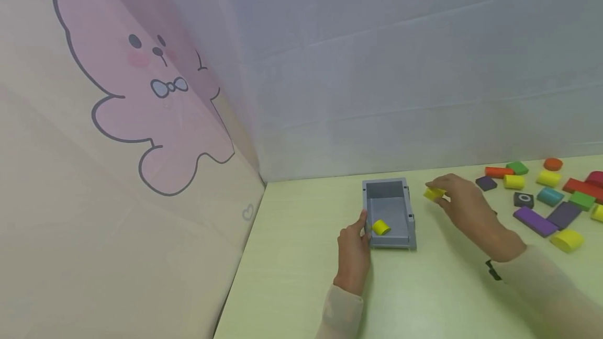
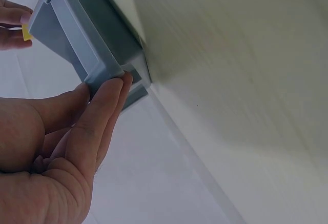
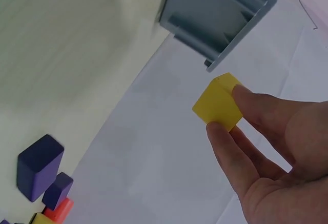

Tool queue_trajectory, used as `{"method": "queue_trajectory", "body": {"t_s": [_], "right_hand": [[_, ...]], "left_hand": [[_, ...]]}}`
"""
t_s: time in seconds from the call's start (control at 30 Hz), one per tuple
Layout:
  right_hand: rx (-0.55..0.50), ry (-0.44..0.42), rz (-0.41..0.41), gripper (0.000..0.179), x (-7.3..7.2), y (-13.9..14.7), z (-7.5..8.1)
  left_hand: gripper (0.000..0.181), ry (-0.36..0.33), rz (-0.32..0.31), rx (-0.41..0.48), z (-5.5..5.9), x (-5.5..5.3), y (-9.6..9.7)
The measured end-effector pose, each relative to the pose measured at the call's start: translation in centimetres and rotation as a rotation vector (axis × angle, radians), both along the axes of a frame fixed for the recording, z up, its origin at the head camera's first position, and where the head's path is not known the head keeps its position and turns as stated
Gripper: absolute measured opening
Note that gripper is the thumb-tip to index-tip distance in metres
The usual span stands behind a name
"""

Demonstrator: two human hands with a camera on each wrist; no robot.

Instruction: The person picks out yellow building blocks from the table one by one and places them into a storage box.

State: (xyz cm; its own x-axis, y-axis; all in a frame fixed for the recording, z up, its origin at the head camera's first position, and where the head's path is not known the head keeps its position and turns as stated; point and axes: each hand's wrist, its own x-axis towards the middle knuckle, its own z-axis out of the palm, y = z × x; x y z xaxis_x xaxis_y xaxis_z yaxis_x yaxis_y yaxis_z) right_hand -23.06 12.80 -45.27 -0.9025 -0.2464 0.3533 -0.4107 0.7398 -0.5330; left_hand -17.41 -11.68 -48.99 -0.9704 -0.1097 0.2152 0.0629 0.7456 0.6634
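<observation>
In the head view, the left hand (image 1: 353,252) holds the left side of the box (image 1: 388,211), which stands on the counter (image 1: 282,260). One yellow block (image 1: 381,227) lies inside it. The right hand (image 1: 466,208) pinches a second block (image 1: 433,193), also yellow, to the right of the box; more blocks (image 1: 535,221) lie farther right.

In the left wrist view, thumb and fingers are closed on the box's rim.

In the right wrist view, the second block sits between thumb and fingertips, apart from the box.
</observation>
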Motion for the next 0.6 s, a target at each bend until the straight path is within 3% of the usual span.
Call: {"method": "queue_trajectory", "body": {"t_s": [0.27,0.6], "right_hand": [[-0.016,-0.014,0.027,0.039,0.5,-2.1,0.8],[-0.074,0.085,0.088,0.040,0.7,-4.4,0.9]], "left_hand": [[0.057,0.006,-0.001,-0.004,-0.1,0.0,0.0],[0.057,-0.005,-0.002,-0.004,-0.2,-0.2,0.0]]}}
